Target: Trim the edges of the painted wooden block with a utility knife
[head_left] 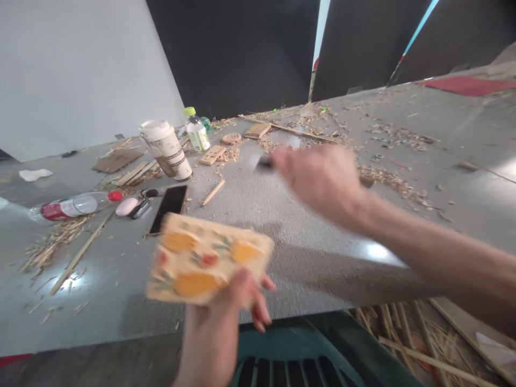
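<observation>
My left hand grips a carved wooden board from below, its thumb on the near edge. Orange, red and green painted shapes in relief cover the board's face, which is tilted up toward me. Over the table, to the right and farther off, my right hand is closed around a carving tool. The tool's dark front end points left and is smeared by motion; what looks like its wooden handle end shows behind the hand. Tool and board are apart. A black phone lies flat just beyond the board.
The grey table carries wood shavings, a pencil-like stick, a lidded paper cup, a green-capped bottle, a lying red-capped bottle and small carved wood pieces. A green plastic chair stands at the near edge.
</observation>
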Motion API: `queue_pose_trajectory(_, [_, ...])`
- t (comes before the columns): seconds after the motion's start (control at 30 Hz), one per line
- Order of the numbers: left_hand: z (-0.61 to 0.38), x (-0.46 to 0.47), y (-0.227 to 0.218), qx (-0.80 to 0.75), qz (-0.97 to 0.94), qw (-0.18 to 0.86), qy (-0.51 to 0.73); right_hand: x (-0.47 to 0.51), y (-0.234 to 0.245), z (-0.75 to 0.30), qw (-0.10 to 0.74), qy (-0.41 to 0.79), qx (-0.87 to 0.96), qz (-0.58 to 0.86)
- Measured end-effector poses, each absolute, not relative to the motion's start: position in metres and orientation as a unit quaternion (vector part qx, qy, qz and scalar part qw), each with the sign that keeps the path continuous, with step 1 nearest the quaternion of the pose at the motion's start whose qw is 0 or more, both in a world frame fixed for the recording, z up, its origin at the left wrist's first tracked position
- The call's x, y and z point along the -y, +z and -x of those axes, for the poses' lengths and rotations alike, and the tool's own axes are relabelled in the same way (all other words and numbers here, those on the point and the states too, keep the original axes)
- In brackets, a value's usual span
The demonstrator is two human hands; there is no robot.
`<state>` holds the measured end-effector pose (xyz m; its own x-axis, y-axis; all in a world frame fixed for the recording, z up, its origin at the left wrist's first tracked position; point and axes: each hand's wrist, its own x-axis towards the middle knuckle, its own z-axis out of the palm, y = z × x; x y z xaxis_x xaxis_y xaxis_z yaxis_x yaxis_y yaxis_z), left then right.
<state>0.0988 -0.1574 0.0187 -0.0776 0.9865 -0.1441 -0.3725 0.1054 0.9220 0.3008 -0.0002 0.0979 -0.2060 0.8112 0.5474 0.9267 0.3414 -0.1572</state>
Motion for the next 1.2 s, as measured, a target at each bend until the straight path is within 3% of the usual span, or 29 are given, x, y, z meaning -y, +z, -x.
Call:
queue_pose_trajectory(0.1, [-0.086,0.154,0.013,-0.455,-0.343,0.635,0.522,-0.03,0.12,-0.325,0.336,-0.129,0.691,0.627])
queue_pose_trajectory(0.17, [-0.07,0.14,0.017,-0.467,-0.356,0.6,0.544,-0.035,0.117,-0.335,0.308,-0.074,0.714,0.624])
queue_pose_trajectory(0.3, [-0.038,0.093,0.039,-0.438,-0.465,0.576,0.51,-0.028,0.083,-0.329,0.259,0.048,0.794,0.548])
queue_pose_trajectory(0.47, [-0.023,0.039,0.057,-0.388,-0.51,0.584,0.498,-0.046,0.055,-0.316,0.322,0.069,0.805,0.494])
queue_pose_trajectory(0.6, [-0.024,0.024,0.046,-0.359,-0.506,0.6,0.504,-0.049,0.034,-0.309,0.361,0.084,0.829,0.419])
queue_pose_trajectory(0.7, [-0.027,0.026,0.03,-0.364,-0.489,0.599,0.519,-0.033,0.016,-0.302,0.342,0.069,0.874,0.339])
queue_pose_trajectory(0.87, [-0.031,0.033,0.016,-0.373,-0.463,0.609,0.525,-0.007,0.004,-0.293,0.292,-0.06,0.949,0.098])
queue_pose_trajectory(1.2, [-0.035,0.039,0.009,-0.359,-0.471,0.638,0.493,-0.007,0.004,-0.3,0.294,-0.085,0.95,0.065])
